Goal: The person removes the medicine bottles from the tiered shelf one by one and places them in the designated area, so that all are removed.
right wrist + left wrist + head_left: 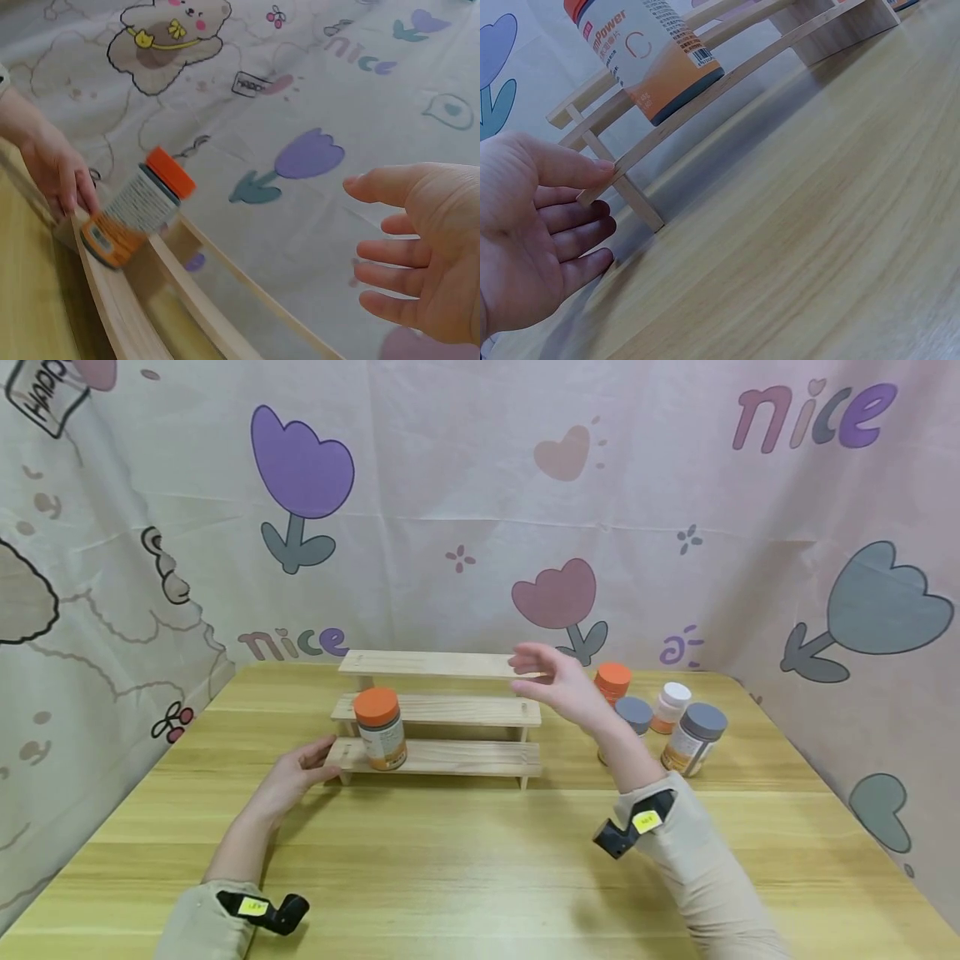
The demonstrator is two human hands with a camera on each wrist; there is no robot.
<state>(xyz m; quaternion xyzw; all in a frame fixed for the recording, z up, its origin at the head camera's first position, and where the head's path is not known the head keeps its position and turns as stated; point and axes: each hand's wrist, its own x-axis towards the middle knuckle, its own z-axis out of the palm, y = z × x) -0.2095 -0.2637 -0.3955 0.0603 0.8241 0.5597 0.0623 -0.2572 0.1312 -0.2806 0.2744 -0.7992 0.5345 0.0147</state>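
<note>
A three-step wooden shelf (465, 758) stands on the table. My left hand (292, 778) holds the left end of its lowest step, the thumb on top and the other fingers lower, as the left wrist view shows. Close to that hand, a supplement bottle (382, 733) with an orange cap stands upright on the lowest step. Its orange-and-white label (649, 56) faces the left wrist camera. My right hand (557, 687) is raised by the shelf's right end, overlapping the top step in the head view. Its fingers (394, 279) are spread from the thumb with nothing between them.
To the right of the shelf several bottles stand in a group: one orange-capped (613, 678), one white-capped (672, 703) and two grey-capped, the nearer one (693, 742) at the right. My right forearm partly covers the other. A printed cloth (450, 468) hangs behind the wooden table (450, 877).
</note>
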